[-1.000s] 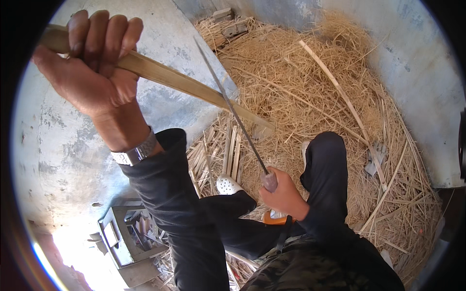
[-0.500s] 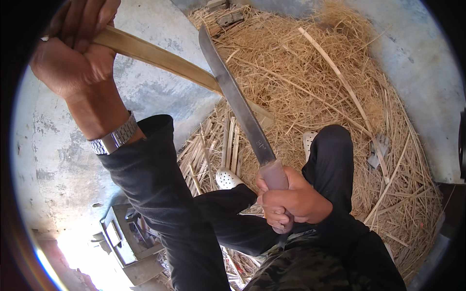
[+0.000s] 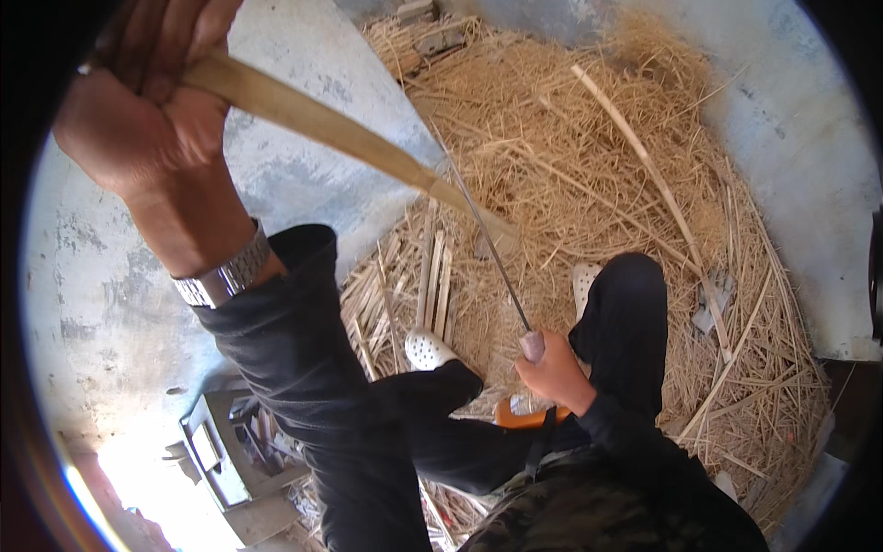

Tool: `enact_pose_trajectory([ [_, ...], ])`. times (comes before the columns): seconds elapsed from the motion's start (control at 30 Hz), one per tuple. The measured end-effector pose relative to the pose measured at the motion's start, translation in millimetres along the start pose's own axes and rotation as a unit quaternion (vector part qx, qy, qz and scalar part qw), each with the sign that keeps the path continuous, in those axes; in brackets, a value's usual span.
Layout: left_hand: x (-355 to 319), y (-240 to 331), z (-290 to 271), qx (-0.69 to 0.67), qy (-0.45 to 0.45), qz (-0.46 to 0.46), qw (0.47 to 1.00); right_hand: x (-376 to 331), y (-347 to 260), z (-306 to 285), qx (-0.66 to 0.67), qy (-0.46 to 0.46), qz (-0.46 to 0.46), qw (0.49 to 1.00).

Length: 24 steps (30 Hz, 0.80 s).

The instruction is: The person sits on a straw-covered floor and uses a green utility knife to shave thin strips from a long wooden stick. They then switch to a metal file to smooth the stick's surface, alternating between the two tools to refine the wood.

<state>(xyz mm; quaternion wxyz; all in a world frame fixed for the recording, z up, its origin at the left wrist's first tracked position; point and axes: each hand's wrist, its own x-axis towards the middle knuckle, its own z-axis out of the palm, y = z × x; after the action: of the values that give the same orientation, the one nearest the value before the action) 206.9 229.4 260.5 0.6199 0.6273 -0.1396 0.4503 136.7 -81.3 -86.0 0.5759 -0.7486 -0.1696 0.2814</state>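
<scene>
**strawhat_q:** ok which hand's on what here, going from the left?

**me:** left hand [image 3: 152, 110] is up high, fingers wrapped tight round the thick end of the bamboo strip [image 3: 340, 138], wristwatch [image 3: 225, 274] just below it. From that fist the strip's long axis slants down and to the right, out over the straw pile [image 3: 589, 166] and away from me

**strawhat_q:** and the blade?

**me:** right hand [image 3: 552, 375] sits low, below the strip's far end, closed round the handle of the long knife [image 3: 487, 248]. The blade runs up and a bit left from that hand and meets the strip near its far end, edge against the wood as far as I can tell. So the knife crosses the strip at a steep angle, and the contact point is nearer my right hand than my left

**strawhat_q:** feet?

**me:** white clog [image 3: 428, 350] sits below the strip, left of the knife handle, with split bamboo slats [image 3: 432, 285] lying between clog and strip
</scene>
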Motion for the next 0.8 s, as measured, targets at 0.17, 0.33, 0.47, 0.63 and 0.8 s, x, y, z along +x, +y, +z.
enact_pose_trajectory([
  [0.17,-11,-3,-4,-0.033,-0.021,0.009,0.999,-10,-64,-21,0.089,-0.084,0.114,0.986],
  [0.33,-31,-5,41,-0.186,-0.118,-0.052,0.974,-4,-119,-19,0.091,-0.087,-0.172,0.977],
  [0.47,-31,13,19,-0.236,-0.216,-0.166,0.933,19,-44,4,0.143,-0.094,0.055,0.984],
  [0.63,-31,13,-1,-0.248,-0.238,-0.174,0.923,8,-27,-15,0.145,-0.118,0.158,0.970],
  [0.8,-32,11,19,-0.218,-0.217,-0.138,0.941,5,-112,-7,0.168,-0.130,-0.135,0.968],
])
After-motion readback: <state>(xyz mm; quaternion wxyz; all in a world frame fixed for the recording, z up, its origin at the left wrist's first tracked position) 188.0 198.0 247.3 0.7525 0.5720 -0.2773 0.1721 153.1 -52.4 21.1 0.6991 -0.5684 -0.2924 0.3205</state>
